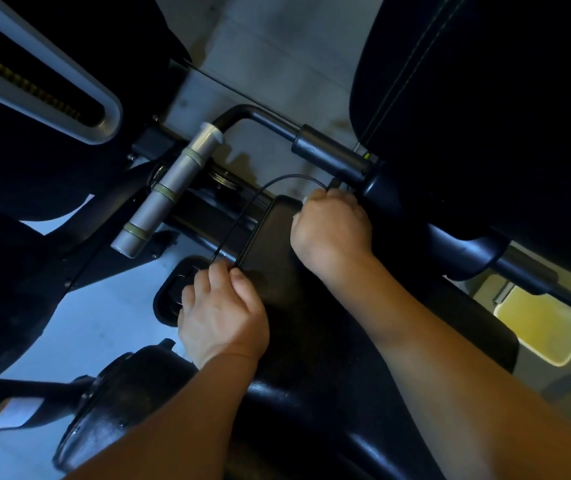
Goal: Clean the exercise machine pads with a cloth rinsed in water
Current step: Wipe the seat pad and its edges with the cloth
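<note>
A black seat pad (270, 244) of the exercise machine lies in the middle of the view, running toward me under both forearms. My left hand (221, 306) sits at the pad's left edge, fingers curled, pinching a thin black cable (242, 209). The cable arcs up over the pad's far corner to my right hand (332, 223). That hand is a closed fist at the pad's far end and grips the cable's other end. No cloth shows in either hand. A large black back pad (484, 98) fills the upper right.
A silver cylinder handle (169, 188) and a bent black bar with a grip (329, 150) stand just beyond the pad. A grey frame arm (34, 74) crosses the upper left. A yellow container (543, 327) sits on the floor at the right. Light floor (277, 64) shows behind.
</note>
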### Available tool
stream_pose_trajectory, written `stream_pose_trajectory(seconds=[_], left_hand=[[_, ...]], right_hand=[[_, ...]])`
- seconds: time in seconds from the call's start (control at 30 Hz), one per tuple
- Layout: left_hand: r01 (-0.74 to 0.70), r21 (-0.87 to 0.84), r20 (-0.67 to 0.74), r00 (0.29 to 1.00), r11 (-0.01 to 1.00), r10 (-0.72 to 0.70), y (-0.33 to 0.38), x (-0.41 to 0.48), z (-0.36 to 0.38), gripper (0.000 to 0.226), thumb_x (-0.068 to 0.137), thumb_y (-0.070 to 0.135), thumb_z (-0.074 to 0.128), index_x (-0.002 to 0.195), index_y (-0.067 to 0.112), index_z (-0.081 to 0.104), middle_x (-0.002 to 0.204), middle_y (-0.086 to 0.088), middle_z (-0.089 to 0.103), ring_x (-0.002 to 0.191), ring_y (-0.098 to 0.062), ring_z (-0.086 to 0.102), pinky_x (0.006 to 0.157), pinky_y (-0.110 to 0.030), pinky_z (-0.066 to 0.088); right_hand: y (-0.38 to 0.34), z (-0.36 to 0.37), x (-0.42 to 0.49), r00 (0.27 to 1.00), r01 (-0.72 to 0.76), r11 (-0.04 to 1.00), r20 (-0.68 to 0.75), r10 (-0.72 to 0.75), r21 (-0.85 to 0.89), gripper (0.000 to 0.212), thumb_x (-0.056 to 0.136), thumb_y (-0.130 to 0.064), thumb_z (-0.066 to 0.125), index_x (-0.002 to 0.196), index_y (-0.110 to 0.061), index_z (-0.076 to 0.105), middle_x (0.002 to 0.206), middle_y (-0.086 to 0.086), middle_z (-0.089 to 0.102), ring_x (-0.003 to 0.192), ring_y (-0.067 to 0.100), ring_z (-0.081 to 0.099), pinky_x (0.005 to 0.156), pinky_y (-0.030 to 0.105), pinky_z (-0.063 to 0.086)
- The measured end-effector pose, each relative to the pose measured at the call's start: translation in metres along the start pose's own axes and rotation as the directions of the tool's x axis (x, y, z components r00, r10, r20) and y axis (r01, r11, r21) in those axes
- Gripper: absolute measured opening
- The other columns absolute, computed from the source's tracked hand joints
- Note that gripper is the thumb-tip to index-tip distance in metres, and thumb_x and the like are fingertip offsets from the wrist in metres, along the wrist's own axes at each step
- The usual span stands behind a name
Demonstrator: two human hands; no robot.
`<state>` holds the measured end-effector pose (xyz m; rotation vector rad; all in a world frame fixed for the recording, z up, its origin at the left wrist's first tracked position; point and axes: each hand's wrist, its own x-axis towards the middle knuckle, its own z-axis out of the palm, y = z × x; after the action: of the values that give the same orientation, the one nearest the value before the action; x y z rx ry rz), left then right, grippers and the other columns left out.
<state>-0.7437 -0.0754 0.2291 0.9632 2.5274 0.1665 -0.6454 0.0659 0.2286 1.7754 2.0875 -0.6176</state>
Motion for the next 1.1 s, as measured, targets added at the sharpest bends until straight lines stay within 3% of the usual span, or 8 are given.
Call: stream_pose_trajectory(seconds=[0.13,0.33,0.47,0.63,0.77,0.9,0.97,1.1], left_hand=[[-0.011,0.003,-0.011,1.0,1.0,0.011,0.0,0.0,0.002,0.048,0.097,0.045,0.02,0.114,0.019,0.057,0.111,-0.006,0.061,0.102,-0.03,0.052,0.081,-0.043,0.041],[-0.025,0.013,-0.018,1.0,1.0,0.025,-0.001,-0.001,0.001,0.045,0.099,0.043,0.023,0.118,0.02,0.056,0.115,-0.007,0.061,0.105,-0.031,0.052,0.082,-0.043,0.041],[-0.013,0.004,-0.007,1.0,1.0,0.013,-0.001,-0.002,0.001,0.039,0.103,0.039,0.028,0.121,0.019,0.057,0.118,-0.007,0.061,0.107,-0.032,0.052,0.082,-0.043,0.04],[-0.02,0.006,-0.012,1.0,1.0,0.02,-0.001,-0.001,0.001,0.039,0.104,0.039,0.028,0.121,0.018,0.057,0.119,-0.008,0.061,0.108,-0.032,0.052,0.083,-0.044,0.041],[-0.039,0.017,-0.028,0.999,0.999,0.04,-0.001,-0.002,0.002,0.045,0.101,0.041,0.024,0.12,0.017,0.057,0.12,-0.009,0.061,0.11,-0.034,0.052,0.083,-0.044,0.041],[-0.027,-0.006,-0.021,0.999,1.0,0.026,-0.001,-0.001,0.002,0.036,0.105,0.036,0.031,0.122,0.017,0.057,0.122,-0.009,0.06,0.112,-0.034,0.051,0.084,-0.045,0.04],[-0.033,-0.009,-0.024,0.999,0.999,0.032,-0.001,-0.001,0.001,0.036,0.105,0.036,0.031,0.122,0.016,0.057,0.122,-0.01,0.06,0.113,-0.034,0.051,0.085,-0.045,0.039],[-0.04,0.002,-0.031,0.999,0.999,0.04,-0.001,-0.002,0.001,0.039,0.104,0.037,0.03,0.125,0.017,0.056,0.123,-0.01,0.06,0.112,-0.034,0.051,0.083,-0.045,0.04]], right_hand=[[-0.009,0.006,0.018,0.986,0.166,0.963,-0.061,-0.156,0.213,0.022,0.097,-0.017,0.046,0.108,-0.009,0.063,0.118,0.016,0.064,0.113,0.035,0.059,0.088,0.04,0.053],[0.011,0.021,-0.009,0.961,0.263,0.941,-0.147,-0.235,0.213,0.047,0.096,-0.018,0.056,0.141,-0.012,0.051,0.137,0.013,0.054,0.128,0.033,0.048,0.106,0.043,0.044],[0.037,0.025,-0.051,0.948,0.232,0.962,-0.253,-0.191,0.144,0.053,0.093,-0.022,0.057,0.143,-0.006,0.05,0.134,0.015,0.055,0.118,0.031,0.052,0.097,0.042,0.05],[0.051,0.027,-0.067,0.955,0.042,0.995,-0.297,-0.014,0.085,0.049,0.092,-0.025,0.045,0.134,-0.002,0.057,0.121,0.018,0.06,0.106,0.034,0.055,0.087,0.038,0.048],[0.036,0.029,-0.044,0.954,0.14,0.974,-0.286,-0.084,0.18,0.038,0.092,-0.015,0.057,0.13,-0.009,0.059,0.125,0.013,0.062,0.11,0.035,0.055,0.092,0.042,0.046],[0.047,0.027,-0.044,0.938,0.207,0.961,-0.316,-0.141,0.184,0.045,0.093,-0.021,0.042,0.134,-0.01,0.057,0.122,0.012,0.064,0.106,0.033,0.057,0.088,0.043,0.048],[0.06,0.027,-0.058,0.942,0.128,0.984,-0.326,-0.082,0.121,0.05,0.095,-0.027,0.038,0.138,-0.009,0.054,0.123,0.013,0.061,0.106,0.031,0.055,0.087,0.038,0.047],[0.065,0.031,-0.072,0.948,-0.023,0.992,-0.312,0.06,0.12,0.04,0.095,-0.019,0.055,0.134,-0.007,0.057,0.126,0.017,0.055,0.106,0.034,0.053,0.085,0.037,0.046]])
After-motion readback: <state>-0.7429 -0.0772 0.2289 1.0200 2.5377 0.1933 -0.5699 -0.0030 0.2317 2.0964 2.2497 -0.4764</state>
